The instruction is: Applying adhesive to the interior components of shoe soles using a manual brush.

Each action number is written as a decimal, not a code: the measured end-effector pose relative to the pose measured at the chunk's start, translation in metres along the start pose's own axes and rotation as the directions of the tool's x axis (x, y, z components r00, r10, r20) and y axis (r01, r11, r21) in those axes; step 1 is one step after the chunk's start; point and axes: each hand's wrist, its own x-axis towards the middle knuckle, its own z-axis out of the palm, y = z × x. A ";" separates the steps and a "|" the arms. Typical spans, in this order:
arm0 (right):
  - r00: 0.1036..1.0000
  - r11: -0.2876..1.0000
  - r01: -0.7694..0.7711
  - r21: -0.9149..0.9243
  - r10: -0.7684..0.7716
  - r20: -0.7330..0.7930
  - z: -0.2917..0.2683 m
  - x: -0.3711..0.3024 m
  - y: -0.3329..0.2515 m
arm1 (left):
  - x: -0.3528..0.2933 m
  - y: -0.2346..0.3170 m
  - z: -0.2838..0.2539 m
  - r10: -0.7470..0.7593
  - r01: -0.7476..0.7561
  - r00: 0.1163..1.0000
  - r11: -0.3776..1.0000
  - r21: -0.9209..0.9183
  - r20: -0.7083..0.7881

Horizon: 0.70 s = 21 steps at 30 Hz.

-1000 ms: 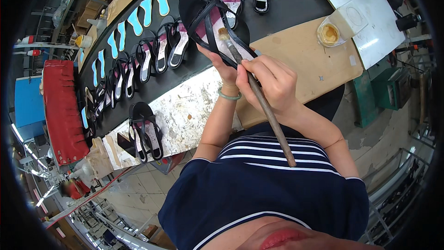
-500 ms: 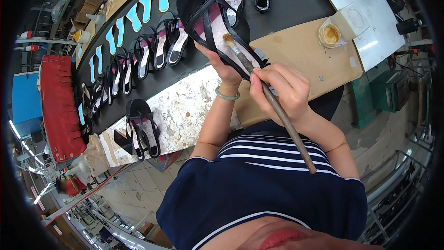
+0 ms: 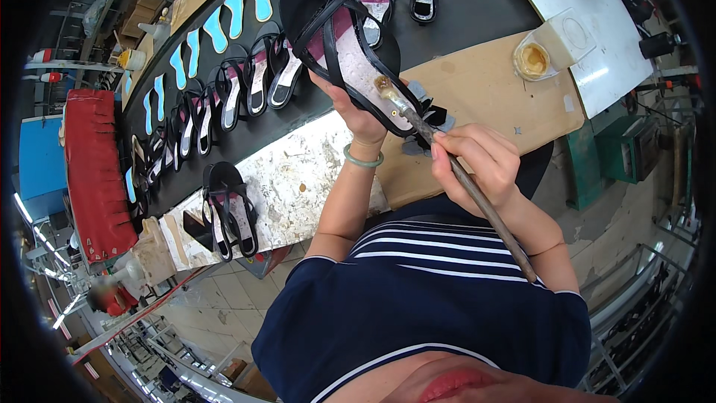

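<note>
The left hand [image 3: 358, 116] grips a sandal [image 3: 332, 48] from beneath, leaving its footbed [image 3: 359, 67] exposed to a brush [image 3: 486, 207] pinched in the right hand [image 3: 483, 163].

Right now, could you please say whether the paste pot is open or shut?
Open: no lid covers the pot; its yellowish paste shows.

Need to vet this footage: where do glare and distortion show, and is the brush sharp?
Head view: glare streaks the white table at upper right; head view: the black work surface looks bowed, likely by fisheye distortion; head view: the long-handled brush and strappy sandal look reasonably sharp.
</note>
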 end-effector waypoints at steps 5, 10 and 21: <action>0.999 0.999 -0.026 0.019 0.026 0.026 -0.012 -0.010 0.009 | 0.007 -0.010 -0.010 0.057 -0.056 0.998 0.994 0.097 -0.012; 0.886 0.846 -0.451 0.284 0.385 0.259 -0.070 -0.011 0.033 | 0.014 -0.004 -0.019 -0.152 0.152 0.988 0.988 0.001 -0.023; 0.680 0.677 -0.729 0.104 0.733 -0.005 -0.166 -0.022 0.181 | 0.022 0.000 0.008 -0.515 0.517 0.854 0.856 -0.010 0.075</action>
